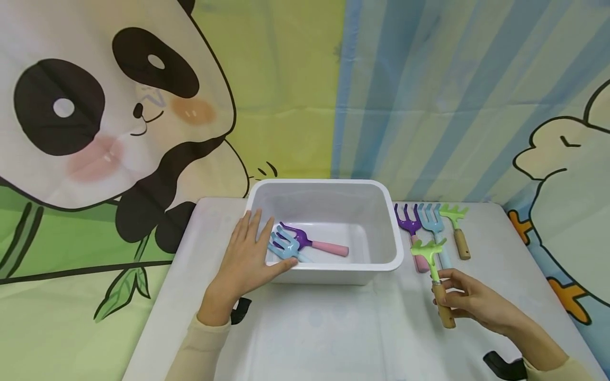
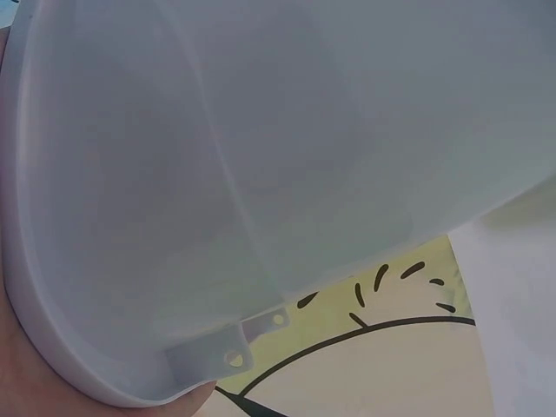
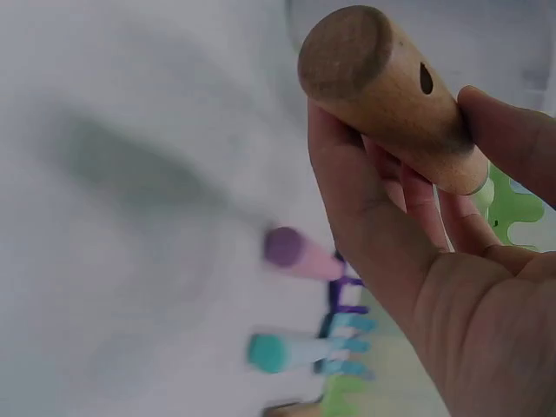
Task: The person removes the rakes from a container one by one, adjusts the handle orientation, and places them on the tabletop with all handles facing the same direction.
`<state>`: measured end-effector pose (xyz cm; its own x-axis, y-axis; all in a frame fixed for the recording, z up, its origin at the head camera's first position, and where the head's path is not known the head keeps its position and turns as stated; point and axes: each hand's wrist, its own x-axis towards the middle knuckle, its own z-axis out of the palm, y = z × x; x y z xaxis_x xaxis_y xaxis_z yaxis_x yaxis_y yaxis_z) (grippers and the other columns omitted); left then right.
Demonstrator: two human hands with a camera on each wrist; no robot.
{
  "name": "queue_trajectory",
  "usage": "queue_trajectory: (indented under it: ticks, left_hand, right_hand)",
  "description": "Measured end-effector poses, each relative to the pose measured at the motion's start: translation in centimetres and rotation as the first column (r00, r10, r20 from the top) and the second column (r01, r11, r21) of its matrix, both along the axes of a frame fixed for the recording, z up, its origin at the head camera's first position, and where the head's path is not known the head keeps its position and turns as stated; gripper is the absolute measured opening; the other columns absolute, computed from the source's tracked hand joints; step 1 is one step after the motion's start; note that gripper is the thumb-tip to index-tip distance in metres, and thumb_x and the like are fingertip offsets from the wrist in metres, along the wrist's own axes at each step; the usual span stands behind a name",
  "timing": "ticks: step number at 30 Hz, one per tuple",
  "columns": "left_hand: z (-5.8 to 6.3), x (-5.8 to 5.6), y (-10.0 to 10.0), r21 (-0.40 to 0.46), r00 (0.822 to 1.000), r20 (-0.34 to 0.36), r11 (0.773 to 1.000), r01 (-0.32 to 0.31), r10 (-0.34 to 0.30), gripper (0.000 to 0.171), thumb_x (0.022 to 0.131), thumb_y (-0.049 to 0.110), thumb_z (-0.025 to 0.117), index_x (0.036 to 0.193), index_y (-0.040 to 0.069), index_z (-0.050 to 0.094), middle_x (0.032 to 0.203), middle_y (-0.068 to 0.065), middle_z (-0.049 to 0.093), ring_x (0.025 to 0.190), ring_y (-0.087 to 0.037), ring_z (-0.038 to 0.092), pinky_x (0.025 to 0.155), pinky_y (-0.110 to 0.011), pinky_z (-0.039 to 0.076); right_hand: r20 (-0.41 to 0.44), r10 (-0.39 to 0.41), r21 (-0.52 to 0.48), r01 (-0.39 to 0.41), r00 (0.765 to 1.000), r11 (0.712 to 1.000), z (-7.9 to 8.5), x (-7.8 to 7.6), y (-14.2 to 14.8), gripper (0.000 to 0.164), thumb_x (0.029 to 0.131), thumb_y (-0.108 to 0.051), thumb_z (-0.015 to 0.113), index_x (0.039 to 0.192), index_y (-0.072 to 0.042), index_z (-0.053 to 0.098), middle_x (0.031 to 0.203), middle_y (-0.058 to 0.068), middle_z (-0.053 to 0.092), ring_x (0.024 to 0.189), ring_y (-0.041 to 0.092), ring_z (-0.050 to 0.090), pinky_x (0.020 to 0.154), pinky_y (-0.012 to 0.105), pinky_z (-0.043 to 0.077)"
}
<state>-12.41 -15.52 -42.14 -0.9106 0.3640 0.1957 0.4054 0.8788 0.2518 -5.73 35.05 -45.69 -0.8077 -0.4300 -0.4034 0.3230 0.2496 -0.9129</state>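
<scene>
Two hands stand apart: the right hand (image 1: 469, 299) pinches a green rake (image 1: 433, 271) by its wooden handle (image 1: 445, 311), above the table (image 1: 324, 328) right of the white bin (image 1: 324, 277); the left hand (image 1: 250, 260), fingers extended, touches the bin's rim. Inside lie a purple fork (image 1: 330, 248) and a blue fork (image 1: 288, 247).

A tub (image 1: 329, 275) sits on the far part of the desk (image 1: 314, 328) with two rakes (image 1: 310, 243) inside, mostly toward the left; the left hand (image 1: 249, 259) touches its near-left corner. Three more rakes (image 1: 434, 225) lie side by side to its right (another rake (image 1: 434, 274), in the right hand (image 1: 476, 304), is nearer).
</scene>
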Motion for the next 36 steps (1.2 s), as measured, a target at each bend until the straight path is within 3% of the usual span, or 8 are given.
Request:
queue_trajectory:
  ticks: [8,14,30,36]
  left_hand:
    - [0.1,0.1,0.1,0.006,1.0,-0.001,1.0,-0.001,0.001,0.111,0.082,0.086,0.044,0.155,0.003,0.033,0.164,-0.022,0.014,0.151,-0.039,0.001,0.119,-0.055,0.005]
    - [0.1,0.2,0.1,-0.007,1.0,0.011,1.0,-0.004,0.004,0.111,0.082,0.086,0.043,0.156,0.003,0.032,0.164,-0.021,0.013,0.151,-0.039,0.0,0.12,-0.054,0.004]
    - [0.1,0.1,0.0,-0.012,1.0,0.003,1.0,-0.007,0.007,0.111,0.082,0.086,0.043,0.156,0.004,0.032,0.164,-0.021,0.013,0.151,-0.038,0.001,0.12,-0.054,0.005]
    - [0.0,0.0,0.0,-0.011,1.0,0.003,1.0,-0.004,0.004,0.111,0.082,0.086,0.043,0.156,0.004,0.033,0.164,-0.022,0.013,0.151,-0.039,0.001,0.12,-0.053,0.004]
  right_hand:
    - [0.16,-0.1,0.044,0.094,0.982,0.995,-4.2,1.9,1.5,0.057,0.1,-0.01,0.06,0.141,0.011,0.026,0.117,0.021,0.046,0.097,0.028,0.058,0.079,0.046,0.055]
    - [0.238,-0.114,0.03,0.11,0.965,0.993,-5.8,2.6,2.1,0.056,0.099,-0.008,0.061,0.14,0.012,0.027,0.116,0.021,0.046,0.096,0.029,0.056,0.079,0.046,0.054]
    - [0.25,-0.124,0.036,0.118,0.96,0.992,-6.1,2.7,1.7,0.063,0.098,-0.009,0.063,0.142,0.016,0.025,0.12,0.022,0.051,0.098,0.03,0.059,0.08,0.049,0.055]
    - [0.177,-0.141,0.148,0.115,0.974,0.982,-5.7,2.6,1.3,0.063,0.099,-0.014,0.064,0.141,0.017,0.029,0.118,0.024,0.046,0.096,0.028,0.058,0.078,0.047,0.055]
